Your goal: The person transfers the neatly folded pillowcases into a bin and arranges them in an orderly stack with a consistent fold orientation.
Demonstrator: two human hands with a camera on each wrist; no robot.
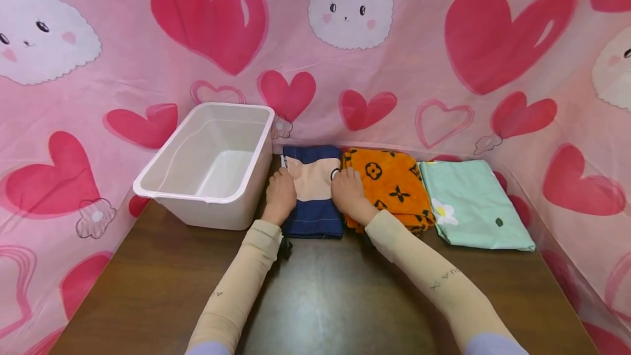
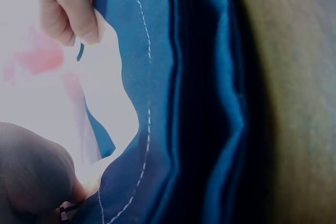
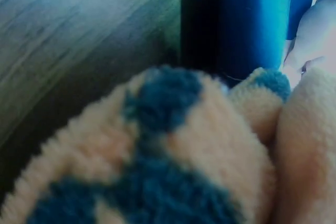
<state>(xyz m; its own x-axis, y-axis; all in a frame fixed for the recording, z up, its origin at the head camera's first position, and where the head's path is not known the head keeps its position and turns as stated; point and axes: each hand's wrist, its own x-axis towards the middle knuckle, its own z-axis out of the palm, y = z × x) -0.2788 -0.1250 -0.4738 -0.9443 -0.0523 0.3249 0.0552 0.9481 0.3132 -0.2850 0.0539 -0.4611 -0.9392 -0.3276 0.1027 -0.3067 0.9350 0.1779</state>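
Observation:
A folded navy-and-cream cloth (image 1: 311, 179) lies on the table between both hands. My left hand (image 1: 280, 193) grips its left edge, and my right hand (image 1: 349, 193) grips the opposite edge, beside a dark round mark on the cream band. The left wrist view shows the cloth's blue layers (image 2: 152, 77) close up, with the left hand (image 2: 34, 169) low at the left and the right hand (image 2: 68, 9) pinching the cream part above. A folded orange cloth with dark motifs (image 1: 394, 182) sits right next to the right hand; its fuzzy folds (image 3: 220, 150) fill much of the right wrist view.
A white plastic tub (image 1: 197, 199) stands left of the navy cloth, with nothing seen inside. At the right lies a folded mint-green cloth (image 1: 473, 201) with a white flower. The brown wooden table (image 1: 315, 300) meets a pink heart-print curtain (image 1: 414, 59) at the back and sides.

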